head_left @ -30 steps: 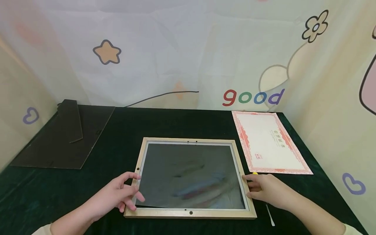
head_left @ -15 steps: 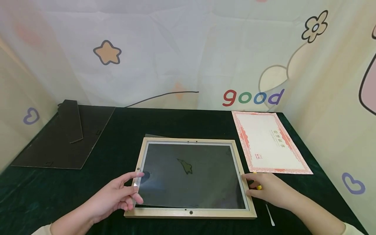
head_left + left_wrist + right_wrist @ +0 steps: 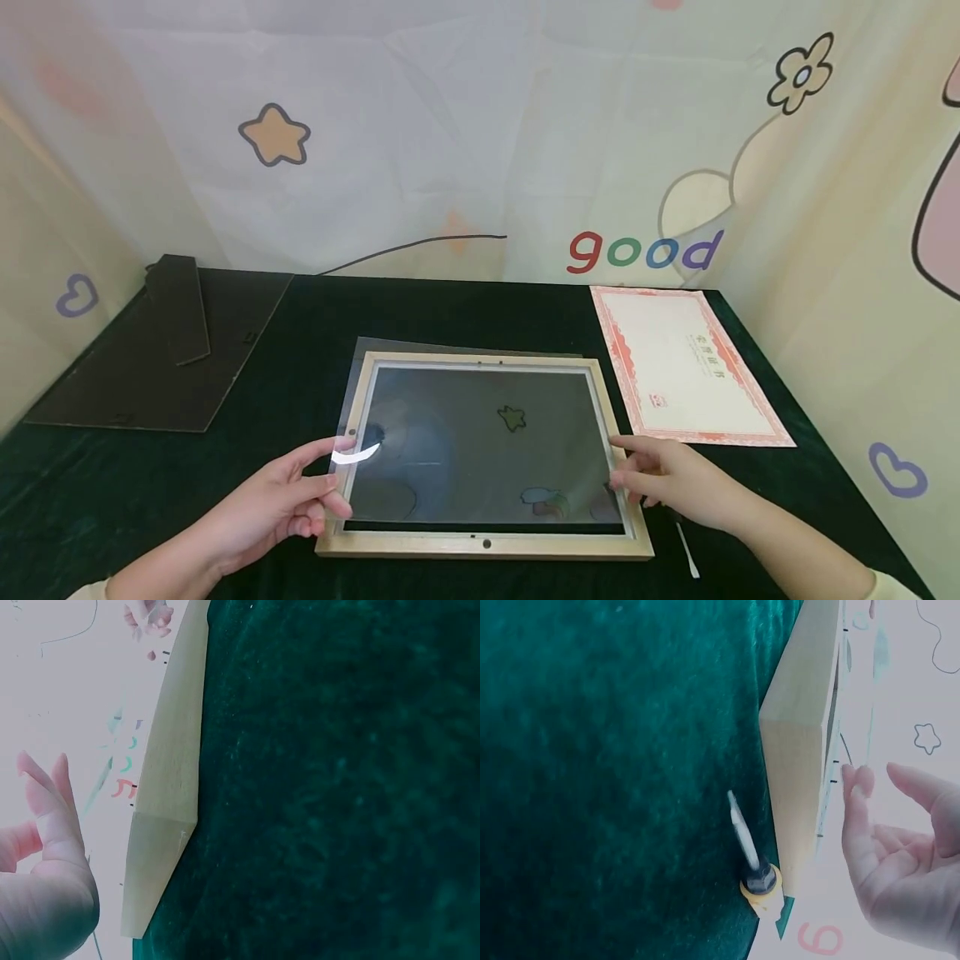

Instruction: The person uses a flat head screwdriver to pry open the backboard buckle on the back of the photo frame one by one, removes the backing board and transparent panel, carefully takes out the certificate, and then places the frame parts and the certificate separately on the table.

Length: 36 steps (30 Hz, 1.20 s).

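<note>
A clear sheet (image 3: 480, 458), glossy with reflections of the backdrop, lies tilted over the pale wooden picture frame (image 3: 487, 547) in the head view. Its far and left edges stick out past the frame. My left hand (image 3: 288, 496) pinches the sheet's left edge between thumb and fingers. Opposite it, my right hand (image 3: 671, 479) holds the right edge, fingertips over the frame's right side. Both wrist views show the frame's outer corner low on the dark green cloth, with the left hand (image 3: 52, 862) and right hand (image 3: 904, 870) beside it.
A screwdriver (image 3: 744, 836) with a yellow and black collar lies right of the frame. Behind it is a red-bordered certificate (image 3: 667, 358). A black backing board (image 3: 97, 375) with a stand leg (image 3: 178, 308) rests at the left. A printed curtain (image 3: 420, 150) encloses the table.
The clear sheet has come up from the frame and shifted toward the far left, its edges now showing beyond the wood. Both hands have moved slightly left with it.
</note>
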Available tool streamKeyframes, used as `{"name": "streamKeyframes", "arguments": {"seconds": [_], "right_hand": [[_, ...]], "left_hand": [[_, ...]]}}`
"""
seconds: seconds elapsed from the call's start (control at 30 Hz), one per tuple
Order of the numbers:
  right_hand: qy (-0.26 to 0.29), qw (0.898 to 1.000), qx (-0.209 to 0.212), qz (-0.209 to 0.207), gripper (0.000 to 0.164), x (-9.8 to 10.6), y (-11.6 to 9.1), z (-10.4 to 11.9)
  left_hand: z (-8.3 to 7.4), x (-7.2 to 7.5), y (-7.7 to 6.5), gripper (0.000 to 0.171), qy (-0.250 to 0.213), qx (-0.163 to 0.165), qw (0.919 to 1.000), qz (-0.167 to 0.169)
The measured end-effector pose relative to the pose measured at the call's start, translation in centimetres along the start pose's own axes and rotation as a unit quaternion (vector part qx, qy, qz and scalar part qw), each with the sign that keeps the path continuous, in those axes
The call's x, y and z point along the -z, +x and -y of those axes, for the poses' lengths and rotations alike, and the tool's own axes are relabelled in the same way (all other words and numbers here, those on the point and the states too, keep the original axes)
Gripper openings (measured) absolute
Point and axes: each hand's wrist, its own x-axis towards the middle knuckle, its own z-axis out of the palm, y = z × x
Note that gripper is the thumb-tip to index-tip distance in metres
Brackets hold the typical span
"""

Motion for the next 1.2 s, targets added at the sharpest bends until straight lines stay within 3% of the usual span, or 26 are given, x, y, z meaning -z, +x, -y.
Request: {"name": "streamKeyframes", "arguments": {"seconds": [0.3, 0.53, 0.8, 1.2], "right_hand": [[0.026, 1.000, 0.000, -0.016, 0.067, 0.3, 0.6, 0.0], [0.030, 0.999, 0.005, -0.033, 0.067, 1.1, 1.7, -0.6], [0.005, 0.999, 0.017, -0.047, 0.064, 2.0, 3.2, -0.7], [-0.016, 0.999, 0.010, -0.046, 0.064, 3.4, 5.6, -0.2]], "left_hand": [[-0.5, 0.6, 1.5, 0.069, 0.070, 0.002, 0.9967, -0.040], [-1.2, 1.2, 3.2, 0.068, 0.164, -0.006, 0.9840, -0.070], [-1.9, 1.9, 4.2, 0.065, 0.205, -0.025, 0.9758, -0.072], [-3.1, 3.1, 6.3, 0.059, 0.252, -0.038, 0.9605, -0.112]]}}
